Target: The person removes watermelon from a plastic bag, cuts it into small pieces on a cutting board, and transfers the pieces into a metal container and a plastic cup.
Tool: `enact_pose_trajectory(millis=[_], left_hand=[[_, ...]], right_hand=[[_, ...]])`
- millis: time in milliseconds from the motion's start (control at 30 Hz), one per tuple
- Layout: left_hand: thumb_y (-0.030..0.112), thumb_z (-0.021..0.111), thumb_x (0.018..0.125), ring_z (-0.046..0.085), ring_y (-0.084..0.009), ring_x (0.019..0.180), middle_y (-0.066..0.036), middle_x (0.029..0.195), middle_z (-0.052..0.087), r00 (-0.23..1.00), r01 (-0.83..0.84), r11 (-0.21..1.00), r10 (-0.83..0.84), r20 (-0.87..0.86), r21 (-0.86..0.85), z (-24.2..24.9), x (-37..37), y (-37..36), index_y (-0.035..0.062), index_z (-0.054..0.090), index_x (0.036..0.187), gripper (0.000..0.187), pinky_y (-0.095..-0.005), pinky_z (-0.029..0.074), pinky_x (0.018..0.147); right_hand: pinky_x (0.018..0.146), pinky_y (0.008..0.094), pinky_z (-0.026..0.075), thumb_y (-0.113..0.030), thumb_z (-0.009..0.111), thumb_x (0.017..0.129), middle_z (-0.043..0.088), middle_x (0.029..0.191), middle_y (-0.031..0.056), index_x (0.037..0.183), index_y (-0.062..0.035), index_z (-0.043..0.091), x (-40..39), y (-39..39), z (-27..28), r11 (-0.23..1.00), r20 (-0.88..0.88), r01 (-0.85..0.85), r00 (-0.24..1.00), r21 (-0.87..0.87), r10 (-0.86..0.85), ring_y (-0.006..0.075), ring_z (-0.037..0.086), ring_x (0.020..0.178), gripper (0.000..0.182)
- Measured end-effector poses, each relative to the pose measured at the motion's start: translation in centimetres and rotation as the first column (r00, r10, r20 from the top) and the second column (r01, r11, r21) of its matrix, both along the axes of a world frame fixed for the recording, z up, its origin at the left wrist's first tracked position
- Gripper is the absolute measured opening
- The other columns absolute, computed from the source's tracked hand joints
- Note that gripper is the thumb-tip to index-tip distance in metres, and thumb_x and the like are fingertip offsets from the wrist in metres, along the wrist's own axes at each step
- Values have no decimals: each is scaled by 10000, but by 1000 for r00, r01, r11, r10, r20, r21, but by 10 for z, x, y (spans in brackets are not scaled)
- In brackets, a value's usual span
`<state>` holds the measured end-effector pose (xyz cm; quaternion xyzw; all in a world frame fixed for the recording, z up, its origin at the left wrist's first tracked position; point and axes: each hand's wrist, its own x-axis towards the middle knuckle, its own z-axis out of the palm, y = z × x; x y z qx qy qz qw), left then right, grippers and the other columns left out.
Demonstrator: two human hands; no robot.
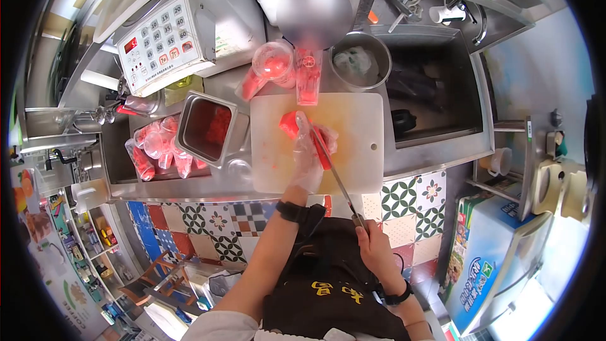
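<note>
My left hand [307, 155], in a clear plastic glove, presses down on red fruit on the white cutting board [271, 151]. One chunk of the red fruit [288, 124], like watermelon flesh, shows left of the fingertips; more red shows beside the blade, on the right. My right hand [374, 246] grips the handle of a long knife [341, 183] at the board's near side. Its blade slants up and left, close against my gloved fingers. How deep the edge sits in the fruit is hidden.
Behind the board stand plastic cups of red fruit [273, 66] and a round metal pot [361, 60]. To the left are a square steel container [211, 129], more filled cups [161, 142] and a white keypad machine [164, 44]. A sink [435, 117] lies right.
</note>
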<state>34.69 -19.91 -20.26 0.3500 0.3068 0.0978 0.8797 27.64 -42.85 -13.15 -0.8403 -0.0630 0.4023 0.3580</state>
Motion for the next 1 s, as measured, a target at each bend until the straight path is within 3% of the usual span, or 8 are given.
enact_pose_trajectory(millis=[33,133,333,533,633,733,933,1000], left_hand=[[672,342,936,460,-163,537,-62,569,498,999,15,999,-16,27,53,1,2,-2,84,516,658,673,-269,383,532],[661,369,934,488,-188,533,-82,589,534,994,-5,1000,6,112,-3,-9,4,-4,86,512,630,666,-295,400,521],[663,396,923,501,-231,485,-91,557,527,986,-153,969,162,33,-194,-17,6,-10,77,520,649,658,-337,415,482],[645,434,921,488,-221,466,-84,538,509,978,-209,958,207,-33,-198,-10,8,-10,87,514,655,624,-330,412,465],[645,450,915,483,-216,461,-76,532,498,981,-193,959,195,-8,-207,-13,7,-8,92,509,659,613,-322,410,463],[600,446,942,463,-153,499,-8,574,469,993,-67,936,97,70,-346,-4,3,-15,132,497,732,515,-268,384,491],[583,435,956,490,-153,551,-22,630,498,990,-111,969,88,-112,-222,19,2,-36,113,503,749,518,-270,419,560],[576,438,959,495,-153,569,-22,657,506,989,-101,957,66,-135,-273,15,0,-35,101,518,784,513,-270,429,584]], right_hand=[[655,502,470,-350,481,988,628,829,248,1058,-33,537,-1,-1,-2,1000,9,3,1000,-6,-3,470,601,792,329],[635,507,465,-345,491,986,625,813,248,1057,-35,520,-2,-2,-6,1000,31,-6,1000,-14,7,471,599,773,318],[615,509,461,-327,501,984,620,797,248,1050,-36,507,-6,1,-11,999,103,11,995,34,-15,472,596,753,299],[625,518,462,-319,503,984,624,804,248,1045,-31,506,-2,3,-9,1000,112,-6,994,6,5,465,601,756,295],[611,520,463,-317,507,981,624,787,247,1034,-29,503,-3,8,-7,1000,173,-16,985,-7,17,466,601,739,293],[585,522,463,-318,507,980,623,762,248,1019,-28,501,-4,11,-15,1000,233,-14,972,-7,15,469,599,709,293],[571,535,458,-328,493,985,617,743,257,1006,-29,499,0,13,-35,999,219,-1,976,-50,12,476,597,691,300],[575,540,455,-331,491,986,612,740,265,1000,-27,496,-1,12,-40,999,197,13,980,-36,-5,485,593,700,304]])
